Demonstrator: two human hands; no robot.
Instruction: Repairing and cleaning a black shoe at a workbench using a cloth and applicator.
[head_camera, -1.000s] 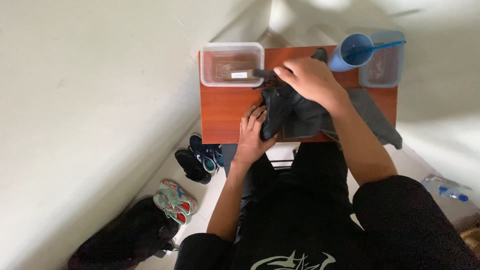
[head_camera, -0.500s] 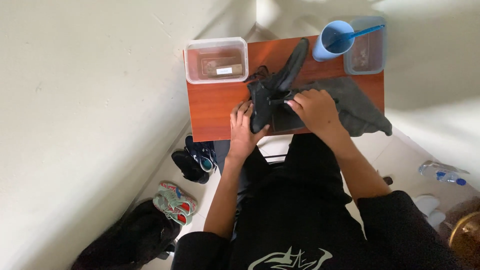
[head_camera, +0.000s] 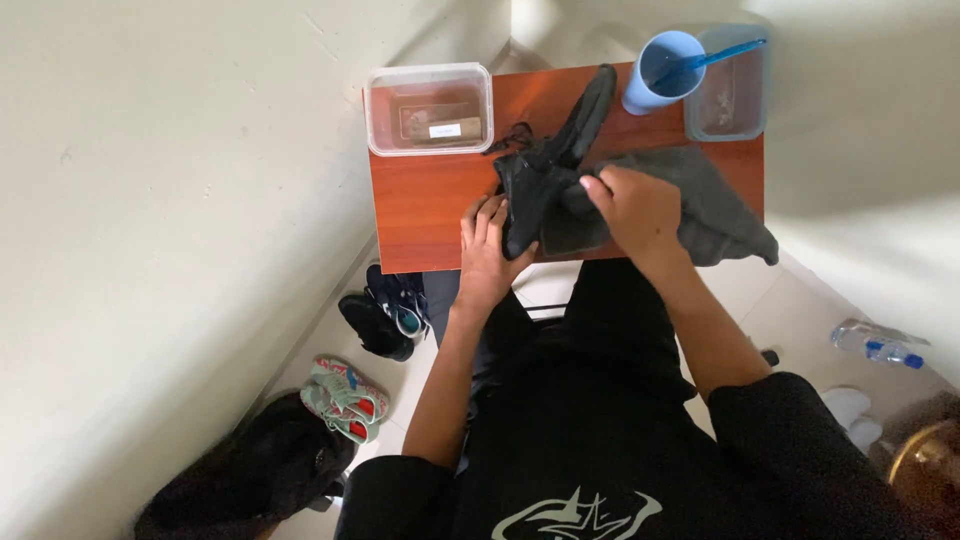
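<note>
Home corner: tiled floor, shoes (head_camera: 388, 312) by wall, small wooden table (head_camera: 430, 200), water bottle (head_camera: 878, 343)

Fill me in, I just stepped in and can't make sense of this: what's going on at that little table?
A seated person works on a black shoe on a small reddish wooden table. The left hand steadies the shoe from the near side, while the right hand presses a dark grey cloth against it. Behind stand a clear plastic box, a blue cup and a second clear container. More shoes lie on the floor.

Small wooden table (head_camera: 430, 205), two clear tubs (head_camera: 430, 108), blue cup (head_camera: 662, 72), grey cloth (head_camera: 720, 210)
</note>
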